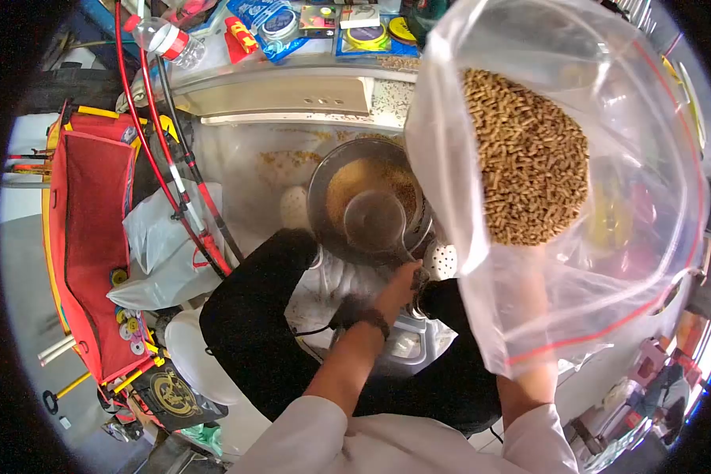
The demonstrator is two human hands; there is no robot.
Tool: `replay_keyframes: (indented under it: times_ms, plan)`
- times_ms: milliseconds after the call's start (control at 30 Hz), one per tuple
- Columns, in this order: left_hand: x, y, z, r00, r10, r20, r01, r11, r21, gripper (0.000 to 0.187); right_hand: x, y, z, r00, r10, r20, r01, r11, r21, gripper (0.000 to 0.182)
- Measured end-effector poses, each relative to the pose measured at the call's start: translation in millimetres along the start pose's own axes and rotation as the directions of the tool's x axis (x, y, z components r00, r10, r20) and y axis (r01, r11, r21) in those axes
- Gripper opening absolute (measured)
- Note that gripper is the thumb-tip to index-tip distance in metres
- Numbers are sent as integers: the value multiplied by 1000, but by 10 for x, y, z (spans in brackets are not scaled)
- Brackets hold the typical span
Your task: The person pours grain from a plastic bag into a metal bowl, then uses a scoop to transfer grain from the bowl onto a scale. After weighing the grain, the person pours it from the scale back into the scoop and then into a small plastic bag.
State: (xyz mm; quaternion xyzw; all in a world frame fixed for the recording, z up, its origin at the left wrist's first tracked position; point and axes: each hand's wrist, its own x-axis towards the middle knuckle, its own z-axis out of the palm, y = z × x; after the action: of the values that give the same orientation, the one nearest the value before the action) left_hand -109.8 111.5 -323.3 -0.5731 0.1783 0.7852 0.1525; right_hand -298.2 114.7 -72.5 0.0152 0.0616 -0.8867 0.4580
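My left hand (412,278) is closed round the handle of a grey ladle (374,221). The ladle's round bowl is over a dark basin (317,193) that holds brown crumbs (357,178). To the right, a large clear plastic bag (640,261) with a red seal strip hangs open, tilted toward the basin. Light brown pellets (529,158) are heaped inside it. My right forearm goes up behind the bag and shows faintly through the plastic. The bag and its pellets hide my right hand, so its fingers do not show.
A red open case (95,253) stands at left, beside a white plastic bag (166,237) and red-and-black poles (162,150). Packets (363,35) and a plastic bottle (166,39) lie on the ledge ahead. White spotted shoes (441,261) flank the basin.
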Motion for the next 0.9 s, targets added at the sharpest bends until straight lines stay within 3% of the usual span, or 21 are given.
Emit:
replay_keyframes:
  times_ms: [100,167,200,233,300,333,367,433,500,633,767,833,900]
  plan:
    - [170,-100,-4,993,116,0,-115,983,-141,36,-101,-49,96,981,-114,-158,74,969,-237,53]
    - [719,-234,-75,976,217,15,-196,904,-379,34,-134,-100,181,951,-195,-240,90,917,-390,53]
    - [368,-29,9,992,120,23,-96,879,-468,26,-104,-135,229,938,-226,-262,93,893,-440,54]
    - [197,106,12,992,125,19,-101,878,-467,26,-72,-156,281,932,-243,-269,94,879,-467,54]
    - [-2,302,-43,976,214,-24,-212,934,-289,17,-18,-155,417,956,-206,-209,100,898,-429,51]
    - [87,328,-202,968,232,96,-211,958,-195,15,9,-139,460,958,-204,-201,102,899,-426,51]
    - [172,302,-292,966,241,96,-220,956,-194,15,38,-118,509,967,-172,-185,52,852,-520,51]
    - [-274,523,-147,952,306,-19,-306,951,-45,16,122,-114,573,958,-177,-225,-3,779,-627,54]
    - [-598,609,-80,942,335,16,-334,941,-59,16,185,-55,669,945,-279,-169,108,757,-644,57]
    - [-1273,803,-49,919,370,134,-369,929,-37,24,173,-103,639,954,-270,-126,118,730,-673,56]
    - [-1863,1094,-201,874,461,154,-469,883,20,26,167,-90,782,936,-349,-46,189,607,-772,60]
    - [-2227,1198,-185,892,436,116,-443,895,47,29,185,-155,741,935,-355,-8,181,496,-849,71]
    - [-2472,1214,-231,889,441,124,-447,894,31,28,178,-160,816,933,-359,13,196,478,-856,73]
